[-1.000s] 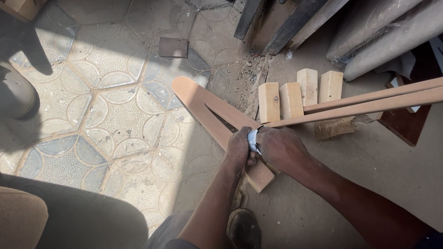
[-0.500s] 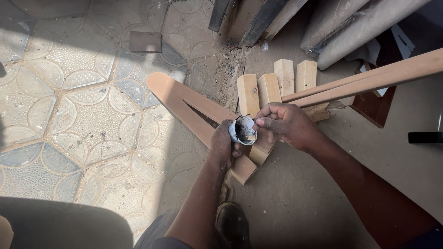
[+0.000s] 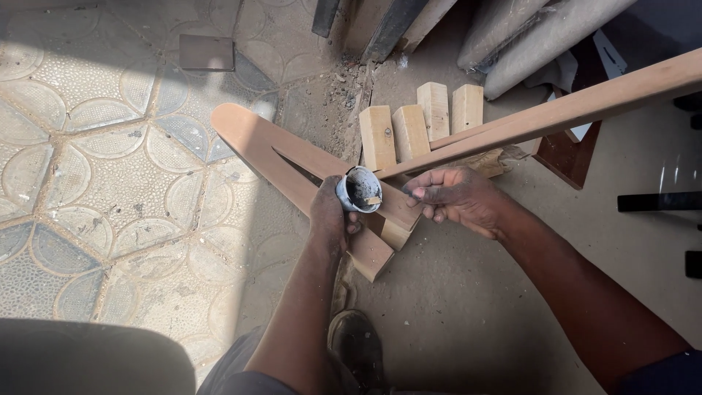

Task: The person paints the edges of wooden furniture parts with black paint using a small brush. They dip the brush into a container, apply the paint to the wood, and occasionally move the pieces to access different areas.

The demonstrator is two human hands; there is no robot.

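My left hand (image 3: pixel 327 216) grips a small round grey cup (image 3: pixel 359 189) with dark paste inside, held just above a V-shaped wooden frame piece (image 3: pixel 252 139) lying on the floor. A small stick rests in the cup. My right hand (image 3: pixel 453 196) hovers just right of the cup, fingers pinched together near the frame's joint; whether it holds anything is unclear. A long wooden bar (image 3: pixel 556 113) runs from the joint up to the right edge.
Three short wooden blocks (image 3: pixel 409 128) stand side by side behind the joint. Dark planks (image 3: pixel 380 22) and grey rolls (image 3: pixel 526 36) lean at the top. Patterned tiles (image 3: pixel 95 146) cover the left floor; a dark shoe (image 3: pixel 358 344) is below.
The view has shifted so the frame sits more to the left. My right hand has drawn away from the cup to the right, and the cup's open top now faces up.
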